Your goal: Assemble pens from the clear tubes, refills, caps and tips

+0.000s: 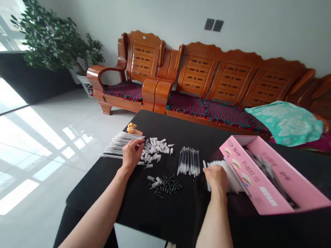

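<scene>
Here, the left hand (131,154) rests at centre-left of the frame on a black table (146,211), its fingers curled down at the ends of a row of long thin clear tubes (120,145) and just beside a heap of short white pieces (155,150); whether it grips anything cannot be determined. The right hand (215,179) sits at centre-right against a loose bundle of white-ended tubes (226,175), which lies beside and partly against a pink cardboard box (254,174); its fingertips are hidden at the bundle, so its grip cannot be determined either. Between the hands lie a tight group of clear tubes with dark tips (189,161) and, nearer the lower edge, a cluster of small black pieces (168,186). A small orange figurine (131,128) stands at the table's far edge. At upper centre, a wooden sofa (230,75) with a teal cushion (284,123) lines the wall; a potted plant (51,40) stands at upper left.
</scene>
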A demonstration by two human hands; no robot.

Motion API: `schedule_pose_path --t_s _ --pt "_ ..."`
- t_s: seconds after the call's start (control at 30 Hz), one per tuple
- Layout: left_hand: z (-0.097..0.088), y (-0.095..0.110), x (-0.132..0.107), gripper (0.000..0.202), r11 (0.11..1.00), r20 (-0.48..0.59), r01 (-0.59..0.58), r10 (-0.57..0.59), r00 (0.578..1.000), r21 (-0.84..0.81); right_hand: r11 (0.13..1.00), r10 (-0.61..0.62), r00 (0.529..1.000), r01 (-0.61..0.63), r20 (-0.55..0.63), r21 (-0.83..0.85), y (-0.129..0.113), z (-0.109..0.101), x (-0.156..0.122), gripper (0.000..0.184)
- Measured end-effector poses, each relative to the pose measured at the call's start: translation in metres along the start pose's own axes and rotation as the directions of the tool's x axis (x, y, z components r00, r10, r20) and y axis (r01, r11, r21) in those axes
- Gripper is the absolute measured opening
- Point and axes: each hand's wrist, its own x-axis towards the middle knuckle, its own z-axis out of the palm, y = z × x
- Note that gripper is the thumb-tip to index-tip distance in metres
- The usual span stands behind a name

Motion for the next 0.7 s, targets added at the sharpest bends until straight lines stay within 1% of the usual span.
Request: schedule_pose_path --t_s 0.03,0.07,0.13,0.17,0.2,0.23,0.27,0.33,0.4,0.47,0.53,0.7 --pt "0.000 0.004 0.001 0.019 1.000 0.018 -0.003 0.003 1.000 -0.009 0.992 0.070 0.997 -0.071 0.013 0.107 -0.008 0.003 -0.001 0.017" --pt "0.000 0.010 0.001 0.017 1.000 0.052 -0.007 0.008 0.999 -0.020 0.951 0.133 0.991 -0.135 0.026 0.277 -0.016 0.006 -0.003 0.016" --pt "0.005 0.026 -0.002 0.014 0.999 0.170 -0.020 0.028 0.985 -0.045 0.781 0.230 0.972 -0.212 0.045 0.587 -0.032 0.014 -0.007 0.019" --pt "0.009 0.036 -0.005 0.012 0.998 0.257 -0.032 0.046 0.965 -0.060 0.696 0.257 0.964 -0.231 0.064 0.680 -0.039 0.019 -0.009 0.019" --pt "0.015 0.047 -0.010 0.011 0.996 0.350 -0.052 0.075 0.934 -0.074 0.633 0.279 0.957 -0.244 0.078 0.735 -0.044 0.024 -0.010 0.019" --pt "0.021 0.058 -0.015 0.010 0.991 0.440 -0.096 0.128 0.889 -0.093 0.597 0.288 0.954 -0.249 0.085 0.763 -0.048 0.028 -0.012 0.018" --pt "0.029 0.068 -0.022 0.010 0.983 0.512 -0.147 0.184 0.839 -0.113 0.586 0.298 0.952 -0.246 0.078 0.772 -0.050 0.032 -0.013 0.018" --pt "0.045 0.083 -0.035 0.015 0.966 0.603 -0.228 0.252 0.757 -0.118 0.596 0.288 0.956 -0.219 0.050 0.772 -0.050 0.038 -0.016 0.020" --pt "0.058 0.091 -0.045 0.022 0.955 0.649 -0.285 0.266 0.712 -0.078 0.619 0.270 0.963 -0.184 0.013 0.764 -0.047 0.040 -0.018 0.021" --pt "0.067 0.092 -0.050 0.027 0.948 0.686 -0.315 0.251 0.683 -0.033 0.635 0.251 0.968 -0.156 -0.011 0.756 -0.044 0.041 -0.019 0.022" --pt "0.071 0.089 -0.050 0.031 0.945 0.710 -0.326 0.234 0.664 -0.006 0.645 0.233 0.972 -0.142 -0.017 0.751 -0.043 0.042 -0.021 0.023" --pt "0.070 0.078 -0.039 0.033 0.937 0.731 -0.348 0.235 0.641 0.005 0.655 0.219 0.976 -0.148 0.002 0.741 -0.044 0.044 -0.021 0.023"
